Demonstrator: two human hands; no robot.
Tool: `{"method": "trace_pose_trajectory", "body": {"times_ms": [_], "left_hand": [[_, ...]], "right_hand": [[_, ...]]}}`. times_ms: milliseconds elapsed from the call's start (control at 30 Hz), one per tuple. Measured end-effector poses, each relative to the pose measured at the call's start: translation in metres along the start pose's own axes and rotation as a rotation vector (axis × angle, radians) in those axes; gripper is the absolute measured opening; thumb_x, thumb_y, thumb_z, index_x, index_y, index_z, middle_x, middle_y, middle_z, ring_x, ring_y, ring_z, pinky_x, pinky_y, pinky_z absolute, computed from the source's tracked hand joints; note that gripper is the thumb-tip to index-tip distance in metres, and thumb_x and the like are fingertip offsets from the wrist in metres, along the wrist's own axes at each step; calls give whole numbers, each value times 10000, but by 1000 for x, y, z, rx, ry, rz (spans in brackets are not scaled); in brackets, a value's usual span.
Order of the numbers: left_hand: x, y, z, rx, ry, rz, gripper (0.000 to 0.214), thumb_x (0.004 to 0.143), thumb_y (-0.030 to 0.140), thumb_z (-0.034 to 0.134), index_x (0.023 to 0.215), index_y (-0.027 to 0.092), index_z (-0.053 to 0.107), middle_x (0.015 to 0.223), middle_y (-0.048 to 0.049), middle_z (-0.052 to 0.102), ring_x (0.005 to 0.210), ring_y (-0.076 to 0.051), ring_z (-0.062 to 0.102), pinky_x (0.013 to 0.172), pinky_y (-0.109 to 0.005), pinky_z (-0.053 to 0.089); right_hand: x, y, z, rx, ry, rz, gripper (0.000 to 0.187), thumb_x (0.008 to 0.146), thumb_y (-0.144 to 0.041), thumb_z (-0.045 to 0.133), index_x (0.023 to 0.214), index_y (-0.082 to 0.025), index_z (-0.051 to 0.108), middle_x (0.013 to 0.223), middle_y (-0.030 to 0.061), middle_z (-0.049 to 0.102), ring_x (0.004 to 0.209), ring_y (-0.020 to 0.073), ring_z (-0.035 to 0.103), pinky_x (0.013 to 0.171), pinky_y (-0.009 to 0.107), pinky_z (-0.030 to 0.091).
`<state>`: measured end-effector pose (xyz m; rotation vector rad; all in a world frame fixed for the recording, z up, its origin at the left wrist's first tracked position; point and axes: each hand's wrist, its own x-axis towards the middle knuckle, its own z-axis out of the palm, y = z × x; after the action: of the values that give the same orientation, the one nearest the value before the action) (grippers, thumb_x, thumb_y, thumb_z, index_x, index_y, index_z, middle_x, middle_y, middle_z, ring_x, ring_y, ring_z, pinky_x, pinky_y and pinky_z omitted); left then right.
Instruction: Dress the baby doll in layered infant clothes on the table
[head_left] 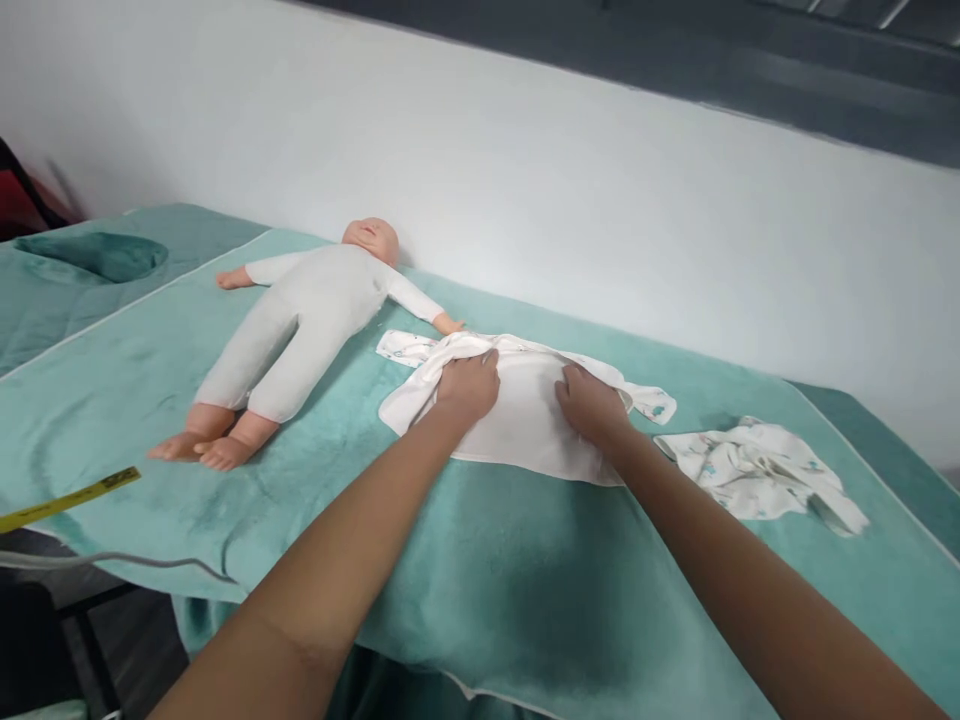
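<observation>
A white baby garment (525, 415) lies spread on the teal towel (487, 580). My left hand (466, 385) rests on its left part with fingers curled into a fold of the cloth. My right hand (591, 403) presses on its right part, fingers bent down onto the fabric. A baby doll (300, 320) in a pale grey body suit lies on its back to the left, one arm reaching close to the garment.
A second crumpled white patterned garment (757, 468) lies to the right. A yellow measuring tape (67, 497) and a grey cable (112, 562) sit at the table's left front edge. A white wall (600, 200) runs close behind. More teal cloth (90, 255) lies far left.
</observation>
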<state>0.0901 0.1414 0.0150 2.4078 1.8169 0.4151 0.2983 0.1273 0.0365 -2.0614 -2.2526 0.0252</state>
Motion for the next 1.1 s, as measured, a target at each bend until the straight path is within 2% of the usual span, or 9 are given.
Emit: {"method": "trace_pose_trajectory", "body": {"times_ms": [167,267,367,467,567,700,867,1000,1100], "left_hand": [[-30,8,-3,7,67,219,477,1008,263,320,1428,102,478,1586,-156,377,1486,-283,311,1185,-476,290],[-72,2,-5,-24,39,324,464,1026,301,293,1374,107,531,1552,-142,438,1455,-262,369,1197,-460,282],[-118,-18,-14,-95,5,425,432,1013,360,364,1367,181,536,1531,-91,476,1422,-244,411,1194,-455,293],[-145,-36,-27,-127,46,418,383,959,282,469,1325,214,559,1452,-76,545,1373,-246,444,1192,-470,279],[-147,-39,-33,-62,79,334,277,918,171,477,1138,194,643,1196,-92,651,1157,-245,556,1094,-449,372],[-141,-33,-34,65,101,274,242,889,81,457,1001,172,651,995,-92,653,970,-250,566,884,-416,443],[-158,-35,-38,2,117,387,234,976,240,427,935,185,650,932,-72,658,894,-233,565,777,-394,432],[-167,-48,-56,-162,176,298,377,1018,358,356,842,198,649,843,-59,661,840,-202,583,783,-369,448],[-155,-80,-86,-257,331,89,328,1007,323,359,950,201,658,947,-67,688,935,-210,602,876,-366,473]], "right_hand": [[-32,-24,13,90,72,-384,435,977,-268,384,1353,-130,555,1485,173,508,1395,293,446,1143,472,361],[-63,-28,22,138,105,-448,484,1013,-367,364,1421,-144,500,1531,169,455,1441,302,391,1147,510,363],[-98,-9,18,143,86,-526,496,1014,-411,403,1468,-214,449,1554,124,436,1442,287,391,1145,517,372],[-128,25,10,135,147,-531,473,983,-400,485,1435,-261,481,1487,106,520,1367,288,483,1117,506,413],[-141,52,3,75,205,-466,338,975,-310,475,1285,-267,602,1302,105,647,1194,286,604,1000,486,494],[-136,55,-4,-68,225,-481,276,936,-158,431,1030,-221,682,1073,101,705,983,267,643,844,424,505],[-144,49,-9,-164,290,-471,235,872,-122,463,784,-217,660,799,85,674,789,258,623,750,404,471],[-162,51,-10,-53,298,-506,245,816,-113,485,863,-252,682,899,82,714,888,289,666,801,444,491],[-150,26,-17,139,318,-468,272,818,-161,487,973,-287,673,1035,80,716,1004,312,661,870,483,500]]}}
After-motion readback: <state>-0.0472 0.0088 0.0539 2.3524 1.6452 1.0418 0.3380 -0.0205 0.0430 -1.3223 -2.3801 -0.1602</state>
